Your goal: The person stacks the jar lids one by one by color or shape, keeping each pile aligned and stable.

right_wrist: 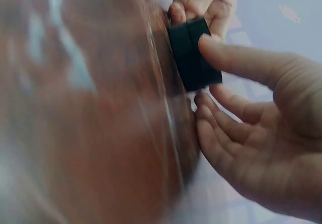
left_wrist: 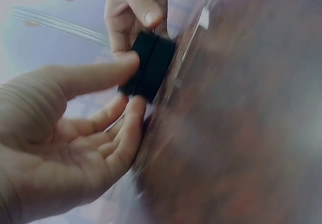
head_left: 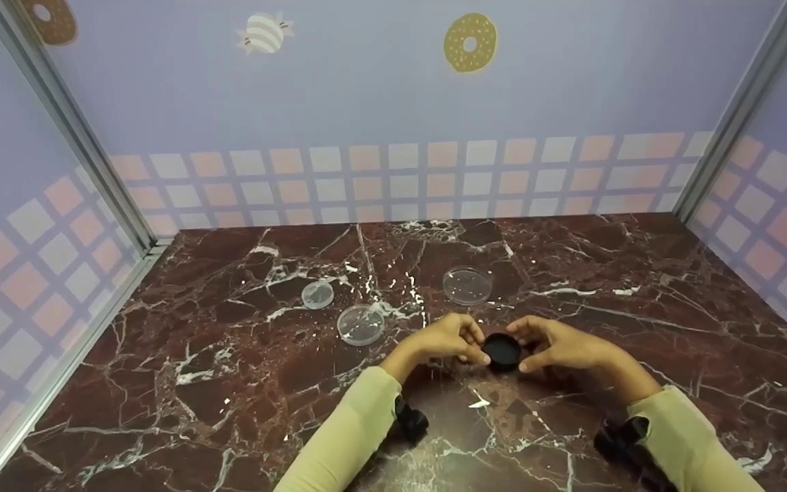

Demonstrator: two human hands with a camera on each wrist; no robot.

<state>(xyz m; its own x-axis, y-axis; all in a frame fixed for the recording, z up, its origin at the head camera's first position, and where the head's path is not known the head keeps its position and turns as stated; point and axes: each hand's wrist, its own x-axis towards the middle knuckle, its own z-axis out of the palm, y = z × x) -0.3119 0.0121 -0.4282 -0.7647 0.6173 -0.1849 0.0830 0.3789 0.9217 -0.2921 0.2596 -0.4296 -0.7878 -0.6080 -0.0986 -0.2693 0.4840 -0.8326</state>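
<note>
A small round black container [head_left: 501, 352] stands upright on the table, its top showing a raised rim around a flat, dark middle. A thin seam runs around its side in both wrist views. My left hand [head_left: 446, 340] pinches its left side between thumb and fingertips. On the opposite side, my right hand [head_left: 561, 347] holds it the same way, the thumb [right_wrist: 214, 49] pressed near the upper part. The left wrist view shows the container [left_wrist: 151, 65] between the two hands. Its far side is partly hidden by fingers.
Clear shallow round dishes lie beyond the hands: a small one [head_left: 318, 295], a larger one [head_left: 361, 325], and another [head_left: 467, 285] farther right. The dark red marbled table [head_left: 161, 424] has white veins and is bounded by patterned walls [head_left: 366, 102].
</note>
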